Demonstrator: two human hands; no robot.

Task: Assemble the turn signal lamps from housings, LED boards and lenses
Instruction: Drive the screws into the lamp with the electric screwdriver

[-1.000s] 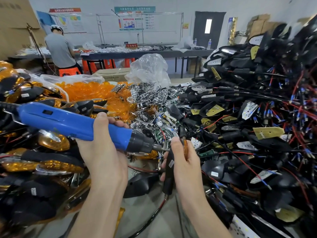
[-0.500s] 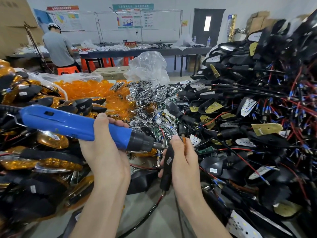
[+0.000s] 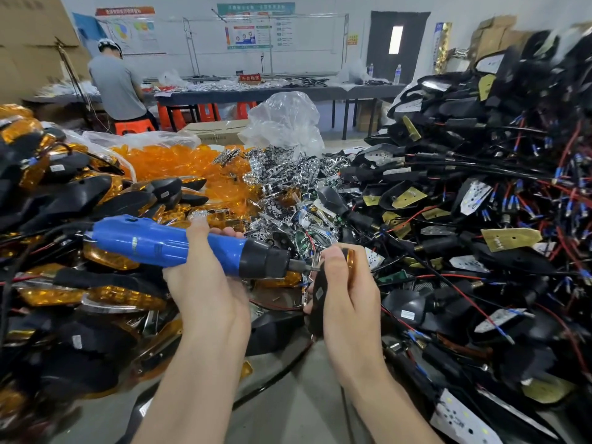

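1. Between the heaps on the surface [image 3: 288, 398], I see my left grip [image 3: 208, 283] wrapped round the blue electric screwdriver [image 3: 160, 245], which lies level with its bit pointing right.
2. My right grip [image 3: 349, 293] is closed round a black lamp housing [image 3: 318, 296] held upright, with an amber lens [image 3: 349, 256] showing beside the thumb.
3. The bit's tip touches the housing's upper end.
4. Wired housings [image 3: 480, 251] are heaped on the right, assembled lamps [image 3: 64, 193] on the left, and loose amber lenses [image 3: 169, 161] and chrome reflectors [image 3: 288, 181] lie beyond.
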